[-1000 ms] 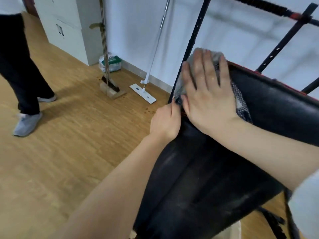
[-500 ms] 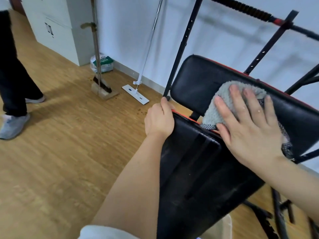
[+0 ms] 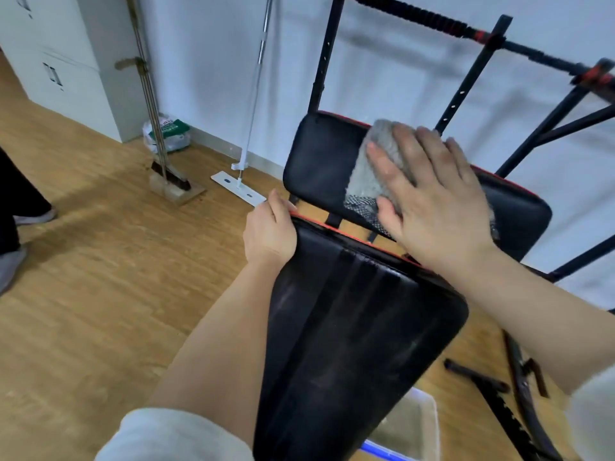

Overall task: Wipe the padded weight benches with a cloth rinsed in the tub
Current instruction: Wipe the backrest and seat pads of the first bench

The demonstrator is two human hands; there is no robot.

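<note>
"Head view: where is the cloth (image 3: 374, 161)?"

"On the far pad (image 3: 316, 161). It is grey and fluffy, with a checked underside showing at its near edge. The right hand (image 3: 432, 201) lies flat on it, fingers (image 3: 389, 164) straight and spread wide, pressing down. Much of the cloth is hidden under the palm, and a scrap peeks out to the right of the wrist."

"And the left hand (image 3: 269, 229)?"

"It grips the far left corner of the near pad (image 3: 349, 327). Its fingers curl over the red-piped edge, with the tips out of sight behind the pad."

"The tub (image 3: 411, 427)?"

"On the floor (image 3: 83, 294), nearest of all, mostly hidden under the near pad and cut off by the bottom edge. It has a pale translucent wall and a blue rim. I cannot tell what is in it."

"What else?"

"A black rack (image 3: 432, 21) stands behind the far pad, blurred, with its right end cut off. A flat mop (image 3: 238, 186) and a broom (image 3: 171, 181) lean against the white wall (image 3: 206, 61). Behind them is a plastic bag (image 3: 166, 134) whose print is unreadable. A pale cabinet (image 3: 66, 54) stands far left. Black metal parts (image 3: 479, 380) lie on the floor at right, partly behind the right forearm. At the left edge another person is cut down to a dark trouser leg (image 3: 13, 201) and a grey shoe (image 3: 10, 264)."
</note>
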